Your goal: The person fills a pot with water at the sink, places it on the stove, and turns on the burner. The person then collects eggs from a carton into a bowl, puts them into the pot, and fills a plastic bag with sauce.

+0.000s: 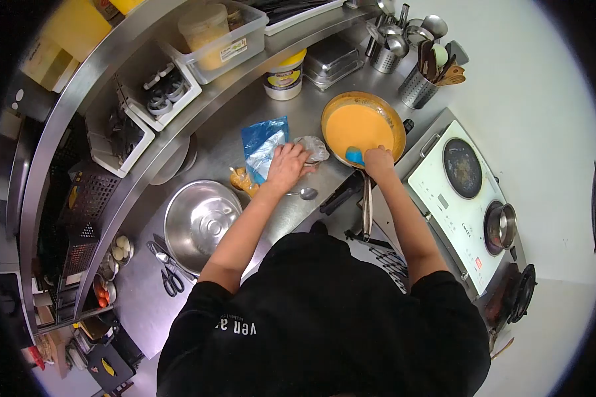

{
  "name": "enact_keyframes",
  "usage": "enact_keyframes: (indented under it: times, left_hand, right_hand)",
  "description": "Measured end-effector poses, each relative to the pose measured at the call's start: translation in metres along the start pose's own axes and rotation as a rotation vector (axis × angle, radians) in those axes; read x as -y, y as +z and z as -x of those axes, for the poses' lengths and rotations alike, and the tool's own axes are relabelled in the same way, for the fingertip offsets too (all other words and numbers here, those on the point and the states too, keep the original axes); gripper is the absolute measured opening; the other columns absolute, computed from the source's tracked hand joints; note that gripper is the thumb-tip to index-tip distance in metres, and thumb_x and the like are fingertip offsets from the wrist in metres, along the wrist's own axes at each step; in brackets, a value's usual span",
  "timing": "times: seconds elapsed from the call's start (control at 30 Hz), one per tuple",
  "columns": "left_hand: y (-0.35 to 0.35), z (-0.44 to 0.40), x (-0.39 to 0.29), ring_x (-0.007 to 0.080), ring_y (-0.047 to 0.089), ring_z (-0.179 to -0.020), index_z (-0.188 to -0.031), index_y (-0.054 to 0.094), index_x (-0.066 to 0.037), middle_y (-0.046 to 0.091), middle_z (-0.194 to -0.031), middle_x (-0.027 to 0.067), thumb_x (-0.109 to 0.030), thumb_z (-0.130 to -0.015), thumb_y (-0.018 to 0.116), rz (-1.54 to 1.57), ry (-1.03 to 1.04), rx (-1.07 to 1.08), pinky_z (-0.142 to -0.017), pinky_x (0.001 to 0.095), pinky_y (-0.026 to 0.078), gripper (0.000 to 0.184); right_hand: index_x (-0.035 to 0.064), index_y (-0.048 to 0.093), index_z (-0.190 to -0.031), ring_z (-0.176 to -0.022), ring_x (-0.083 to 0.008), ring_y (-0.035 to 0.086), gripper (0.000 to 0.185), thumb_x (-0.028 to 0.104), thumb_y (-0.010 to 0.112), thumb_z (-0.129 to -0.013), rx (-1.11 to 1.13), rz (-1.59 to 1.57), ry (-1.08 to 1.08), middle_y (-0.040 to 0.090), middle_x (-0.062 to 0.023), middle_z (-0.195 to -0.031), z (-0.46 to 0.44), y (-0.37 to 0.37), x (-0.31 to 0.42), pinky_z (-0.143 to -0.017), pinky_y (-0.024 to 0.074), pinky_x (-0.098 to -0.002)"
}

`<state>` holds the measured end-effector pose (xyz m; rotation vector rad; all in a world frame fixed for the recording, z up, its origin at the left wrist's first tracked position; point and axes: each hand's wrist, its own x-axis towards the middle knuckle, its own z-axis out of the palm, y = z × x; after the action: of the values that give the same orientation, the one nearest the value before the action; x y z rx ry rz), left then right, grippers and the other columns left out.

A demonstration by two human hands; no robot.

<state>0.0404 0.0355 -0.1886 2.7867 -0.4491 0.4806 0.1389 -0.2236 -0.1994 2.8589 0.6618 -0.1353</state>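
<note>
My right hand (379,163) is closed around a blue utensil (355,156) at the near edge of a pan (398,126) filled with orange sauce (357,129). The utensil's blue end lies against the sauce. My left hand (288,167) is spread over the worktop, between a blue and silver packet (265,142) and a clear plastic bag (312,148); its fingers are apart. An orange-filled bag (243,181) lies beside my left wrist, and a metal spoon (307,193) is nearby.
A large steel bowl (202,225) and black-handled scissors (171,281) are at the left. A white double hotplate (460,205) stands at the right. Behind the pan are a lidded tub (285,79) and a utensil holder (417,91). A steel shelf (225,89) curves overhead.
</note>
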Motion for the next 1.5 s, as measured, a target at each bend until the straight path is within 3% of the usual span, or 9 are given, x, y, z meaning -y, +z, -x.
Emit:
enact_keyframes:
  times: [0.33, 0.53, 0.63, 0.8, 0.93, 1.23, 1.33, 1.4, 1.5]
  left_hand:
    - [0.008, -0.006, 0.010, 0.0221, 0.048, -0.106, -0.094, 0.065, -0.011, 0.057, -0.107, 0.0020, -0.032, -0.080, 0.062, -0.123, 0.105, 0.166, -0.097, 0.0465, 0.033, 0.025]
    - [0.000, -0.007, 0.005, 0.0239, 0.048, -0.107, -0.110, 0.062, -0.011, 0.056, -0.109, 0.0052, -0.034, -0.082, 0.060, -0.231, 0.137, 0.281, -0.105, 0.0517, 0.025, 0.037]
    - [-0.004, -0.001, -0.003, 0.0260, 0.048, -0.107, -0.113, 0.061, -0.009, 0.054, -0.111, 0.0086, -0.033, -0.083, 0.060, -0.076, 0.126, 0.024, -0.103, 0.0487, 0.031, 0.039]
    - [0.032, 0.005, 0.000, 0.0282, 0.054, -0.098, -0.117, 0.054, -0.004, 0.055, -0.104, 0.0145, -0.023, -0.080, 0.068, 0.434, -0.552, -0.322, -0.084, 0.0398, 0.045, 0.044]
    - [0.046, -0.002, 0.016, 0.0252, 0.060, -0.079, -0.119, 0.051, -0.002, 0.058, -0.091, 0.0132, -0.019, -0.076, 0.073, 0.803, -0.900, -0.166, -0.072, 0.0367, 0.049, 0.051]
    - [0.046, -0.006, 0.019, 0.0142, 0.057, -0.061, -0.113, 0.053, -0.004, 0.058, -0.085, 0.0081, -0.014, -0.075, 0.074, 0.657, -0.707, -0.168, -0.054, 0.0298, 0.048, 0.045]
    - [0.042, -0.008, 0.017, 0.0150, 0.056, -0.060, -0.110, 0.057, -0.004, 0.057, -0.083, 0.0072, -0.011, -0.074, 0.072, 0.674, -0.687, -0.189, -0.055, 0.0292, 0.048, 0.040]
    - [0.035, -0.009, 0.014, 0.0162, 0.057, -0.063, -0.104, 0.062, -0.004, 0.057, -0.081, 0.0073, -0.008, -0.074, 0.069, 0.604, -0.659, -0.172, -0.060, 0.0292, 0.049, 0.032]
    - [0.031, -0.010, 0.012, 0.0171, 0.058, -0.067, -0.099, 0.066, -0.004, 0.057, -0.080, 0.0079, -0.007, -0.073, 0.067, 0.616, -0.715, -0.124, -0.064, 0.0295, 0.049, 0.026]
  right_hand:
    - [0.0090, 0.070, -0.086, -0.082, -0.0261, 0.067, 0.018, 0.018, 0.054, -0.082, 0.177, 0.019, -0.139, 0.069, -0.0119, -0.085, -0.016, 0.013, -0.005, -0.071, 0.0509, -0.0398]
    - [0.0067, 0.066, -0.090, -0.079, -0.0242, 0.067, 0.019, 0.018, 0.053, -0.084, -0.142, 0.176, -0.098, 0.066, -0.0089, -0.088, -0.027, 0.012, -0.035, -0.067, 0.0522, -0.0365]
    - [0.0062, 0.065, -0.092, -0.085, -0.0240, 0.064, 0.019, 0.016, 0.051, -0.084, -0.266, 0.154, -0.051, 0.063, -0.0078, -0.090, -0.040, 0.012, -0.049, -0.072, 0.0500, -0.0371]
    - [0.0076, 0.063, -0.090, -0.089, -0.0223, 0.060, 0.017, 0.014, 0.049, -0.083, -0.391, 0.182, -0.021, 0.063, -0.0080, -0.091, -0.068, 0.037, -0.058, -0.079, 0.0446, -0.0363]
    - [0.0078, 0.063, -0.092, -0.088, -0.0228, 0.060, 0.019, 0.014, 0.047, -0.084, -0.325, 0.168, -0.059, 0.063, -0.0077, -0.089, -0.068, 0.057, -0.042, -0.079, 0.0439, -0.0360]
    - [0.0037, 0.066, -0.086, -0.074, -0.0330, 0.062, 0.018, 0.012, 0.052, -0.078, -0.317, -0.455, -0.103, 0.066, -0.0156, -0.084, -0.047, 0.066, -0.005, -0.061, 0.0474, -0.0365]
    - [0.0023, 0.067, -0.083, -0.060, -0.0281, 0.060, 0.019, 0.011, 0.051, -0.079, -0.192, -0.746, 0.003, 0.066, -0.0136, -0.072, -0.053, 0.069, -0.011, -0.053, 0.0445, -0.0325]
    - [0.0012, 0.067, -0.081, -0.057, -0.0168, 0.055, 0.020, 0.012, 0.050, -0.082, 0.216, -1.214, 0.160, 0.063, -0.0074, -0.067, -0.062, 0.073, -0.019, -0.053, 0.0423, -0.0282]
    - [0.0001, 0.066, -0.081, -0.056, -0.0098, 0.050, 0.022, 0.014, 0.050, -0.086, 0.218, -1.396, 0.180, 0.059, -0.0031, -0.066, -0.063, 0.077, -0.024, -0.052, 0.0409, -0.0250]
